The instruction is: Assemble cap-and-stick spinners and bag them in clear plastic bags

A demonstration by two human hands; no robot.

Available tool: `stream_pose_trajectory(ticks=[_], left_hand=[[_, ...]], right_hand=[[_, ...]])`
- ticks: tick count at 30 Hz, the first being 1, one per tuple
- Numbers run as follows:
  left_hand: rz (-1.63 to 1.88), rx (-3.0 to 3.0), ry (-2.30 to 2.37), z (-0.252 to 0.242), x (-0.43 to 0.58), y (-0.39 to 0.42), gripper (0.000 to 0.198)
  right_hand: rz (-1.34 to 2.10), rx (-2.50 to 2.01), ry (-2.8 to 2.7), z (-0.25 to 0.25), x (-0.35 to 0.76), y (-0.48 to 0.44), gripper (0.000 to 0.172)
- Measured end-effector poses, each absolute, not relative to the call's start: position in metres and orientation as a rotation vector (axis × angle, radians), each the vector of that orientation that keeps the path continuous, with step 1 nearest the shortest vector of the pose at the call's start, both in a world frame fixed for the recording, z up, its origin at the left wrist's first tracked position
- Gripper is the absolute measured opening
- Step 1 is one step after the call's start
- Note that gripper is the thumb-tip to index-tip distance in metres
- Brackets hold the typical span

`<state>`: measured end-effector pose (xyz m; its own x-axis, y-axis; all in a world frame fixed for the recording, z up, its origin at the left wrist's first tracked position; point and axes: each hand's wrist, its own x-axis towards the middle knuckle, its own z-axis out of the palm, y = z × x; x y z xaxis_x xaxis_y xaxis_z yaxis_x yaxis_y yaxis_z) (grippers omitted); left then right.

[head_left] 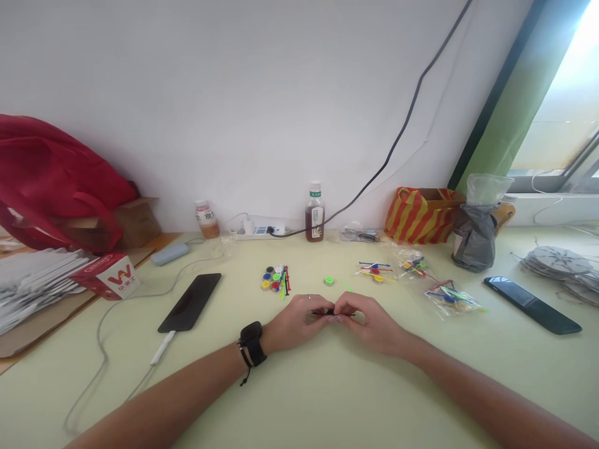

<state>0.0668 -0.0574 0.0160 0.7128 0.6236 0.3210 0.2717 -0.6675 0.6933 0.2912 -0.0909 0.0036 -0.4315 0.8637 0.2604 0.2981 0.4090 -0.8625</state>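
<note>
Fingertips of my left hand [296, 321] and my right hand [372, 323] meet over the middle of the table, both pinching a small black plastic piece [331, 312]. Thin dark ends stick out beside it; the fingers hide most of its shape. Just beyond my hands stands a small green round piece [329, 281], with a thin green stick [346, 285] to its right. Left of these lies a cluster of small coloured round pieces [271, 278] beside a bundle of coloured sticks [284, 282]. To the right are several blue, red and yellow pieces with sticks [375, 270].
Clear bags of coloured pieces [453, 299] lie at right, near a dark phone [531, 304]. Another phone [191, 302] with a white cable is at left, near a red box [105, 275]. A bottle [315, 215] and a power strip [266, 228] stand against the wall.
</note>
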Motion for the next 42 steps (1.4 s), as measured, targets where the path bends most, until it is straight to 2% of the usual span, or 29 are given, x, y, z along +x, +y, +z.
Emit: stream_pose_trajectory(ticks=[9, 17, 31, 42], left_hand=[[0.748, 2.271, 0.643, 0.012, 0.065, -0.057, 0.022], [0.765, 2.275, 0.662, 0.01, 0.064, -0.056, 0.02], [0.818, 2.286, 0.622, 0.002, 0.064, -0.055, 0.017], [0.793, 2.263, 0.646, 0.0, 0.063, -0.053, 0.018]], right_hand=[[0.954, -0.994, -1.984, 0.003, 0.292, -0.091, 0.007], [0.992, -1.042, -1.947, 0.003, 0.291, -0.088, 0.003], [0.969, -1.158, -1.975, -0.004, 0.294, -0.085, 0.014], [0.937, -1.159, -1.997, -0.006, 0.294, -0.084, 0.01]])
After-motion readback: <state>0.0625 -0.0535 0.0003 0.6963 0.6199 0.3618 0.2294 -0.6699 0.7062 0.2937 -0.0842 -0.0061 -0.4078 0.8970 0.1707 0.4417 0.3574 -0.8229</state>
